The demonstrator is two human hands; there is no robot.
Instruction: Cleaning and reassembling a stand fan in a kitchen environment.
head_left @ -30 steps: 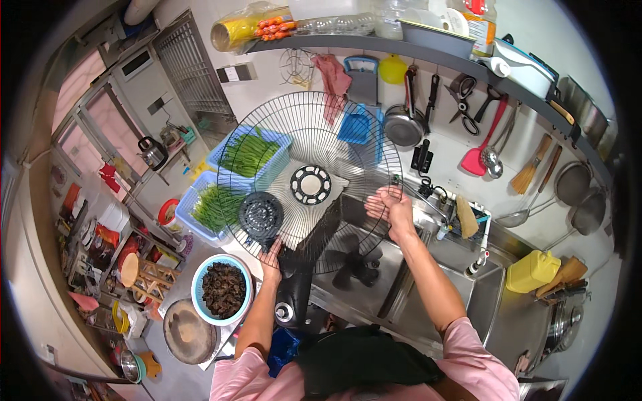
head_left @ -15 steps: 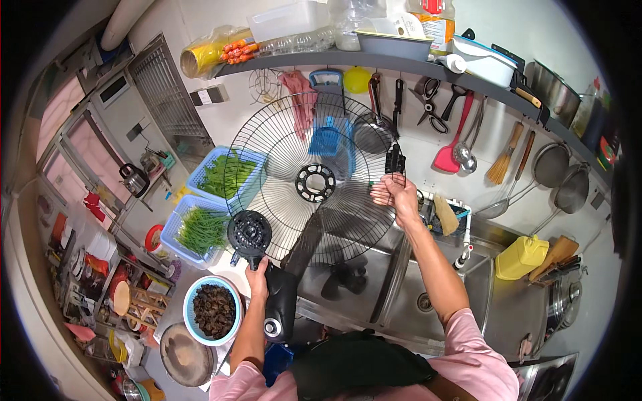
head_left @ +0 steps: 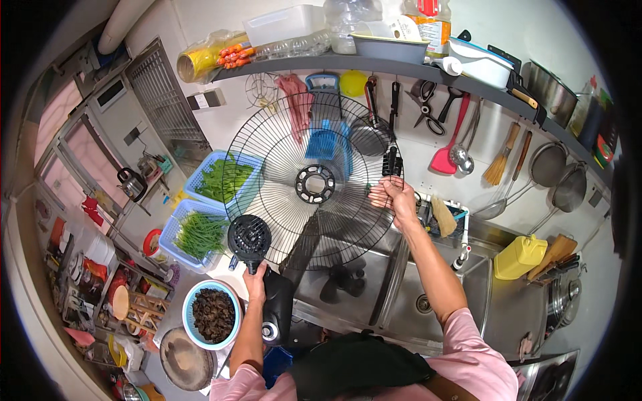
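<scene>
My right hand [head_left: 399, 200] grips the right rim of a round black wire fan grille [head_left: 271, 150], held up over the sink. A black ring [head_left: 300, 184] forms the grille's middle. My left hand [head_left: 255, 286] is closed around the neck of a black fan motor head [head_left: 249, 237], below the grille's lower left rim. Beside that hand is the fan's black body [head_left: 277, 304], with a round silver knob at its lower end. Dark fan blades [head_left: 343, 281] lie in the left basin of the steel sink [head_left: 378, 304], partly seen past the grille.
Left of me are two blue baskets [head_left: 194, 180] of greens, a bowl [head_left: 190, 327] of dark fungus and a round board [head_left: 184, 364]. A white tap [head_left: 459, 262] and yellow jug [head_left: 520, 257] stand right. Utensils such as a red spatula [head_left: 444, 159] hang under a loaded shelf [head_left: 287, 65].
The view has shifted very slightly. Both hands keep the same hold, with the grille and the fan motor head almost where they were.
</scene>
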